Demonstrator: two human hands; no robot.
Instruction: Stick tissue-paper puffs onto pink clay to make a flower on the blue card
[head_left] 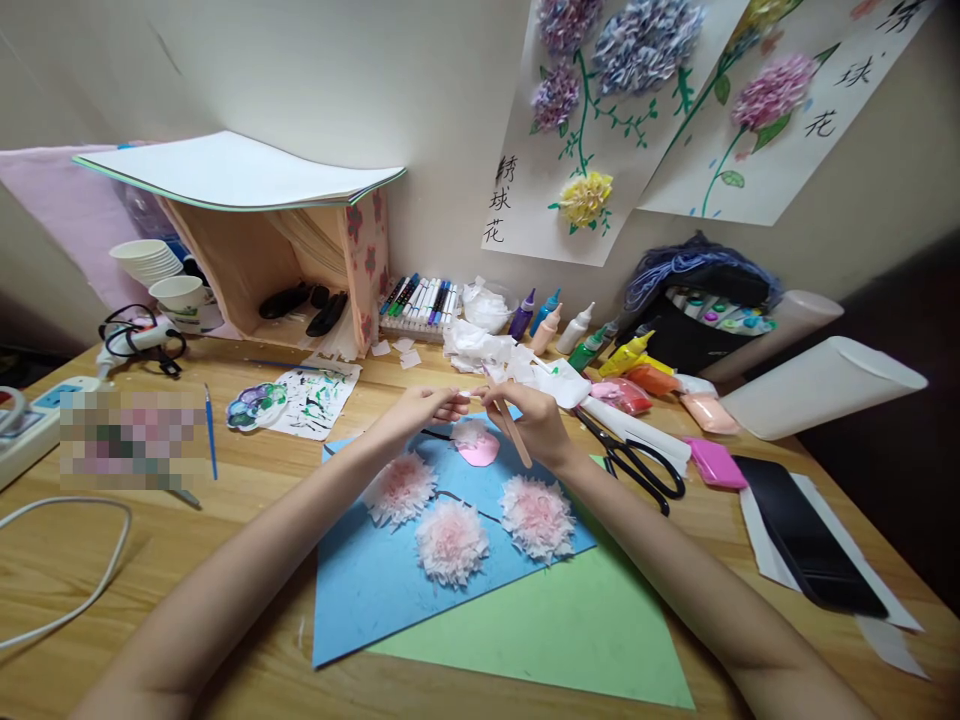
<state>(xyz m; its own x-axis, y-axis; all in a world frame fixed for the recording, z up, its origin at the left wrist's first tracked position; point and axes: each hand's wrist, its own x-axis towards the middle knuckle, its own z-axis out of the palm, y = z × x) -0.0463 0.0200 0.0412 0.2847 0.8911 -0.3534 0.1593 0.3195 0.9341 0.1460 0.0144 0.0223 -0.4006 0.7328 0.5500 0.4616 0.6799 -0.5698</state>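
Observation:
My right hand (531,415) is closed around a flat wooden craft stick (514,432) that slants down toward me. Fingertip to fingertip with it, my left hand (433,406) pinches what looks like a small pale scrap of tissue paper (474,393). Both hands are above the far edge of a blue sheet (352,590). Just below them lies a round pink patch (478,452) with a white tissue tuft (469,432) on its upper part. Three fluffy pink-and-white paper flowers (451,542) rest on the blue sheet, nearer to me, beside dark drawn lines.
A green sheet (555,640) lies partly under the blue one. Black scissors (637,463) and a phone (810,535) are to the right. Paint bottles (585,350), crumpled tissue (480,345) and markers (420,300) line the back. A cardboard box (277,250) stands at the left.

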